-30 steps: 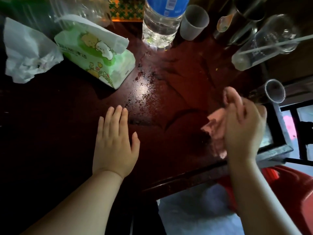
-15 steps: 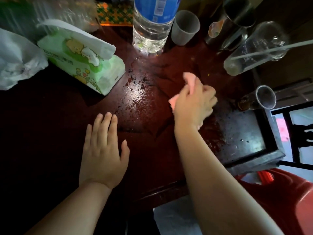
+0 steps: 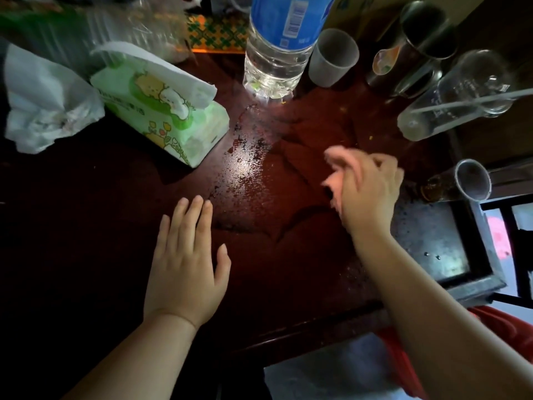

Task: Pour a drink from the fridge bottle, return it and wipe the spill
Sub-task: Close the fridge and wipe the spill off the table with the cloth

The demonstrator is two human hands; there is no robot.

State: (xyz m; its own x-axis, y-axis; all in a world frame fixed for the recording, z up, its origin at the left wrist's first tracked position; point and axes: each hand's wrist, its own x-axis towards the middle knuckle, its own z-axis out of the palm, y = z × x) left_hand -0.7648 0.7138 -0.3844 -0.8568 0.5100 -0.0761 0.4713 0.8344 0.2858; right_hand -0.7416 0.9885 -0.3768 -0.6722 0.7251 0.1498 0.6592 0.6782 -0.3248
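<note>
Dark red wood forms the table (image 3: pixel 288 272), whose middle carries a glistening spill (image 3: pixel 251 174) of fine droplets under a bright reflection. The left hand (image 3: pixel 184 269) lies flat on the wood, palm down, fingers straight and close together, its fingertips just beside the near edge of the wet patch. The right hand (image 3: pixel 369 194), blurred, has its fingers curled round a pink cloth (image 3: pixel 336 168), which protrudes on the side facing the spill; whether the cloth touches the wood cannot be told. At the far edge stands a clear water bottle (image 3: pixel 277 53) with a blue label, and just to its right a translucent plastic cup (image 3: pixel 333 57). A green-and-white tissue pack (image 3: pixel 161 111) sits left of the spill, with one sheet raised from its top, and crumpled white paper (image 3: pixel 43 105) lies beside it. A clear measuring glass (image 3: pixel 455 96) holding a straw appears at the far right. Nearer, a glass of brown liquid (image 3: pixel 458 184) stands by the far corner of a dark grey tray (image 3: pixel 432 249).
</note>
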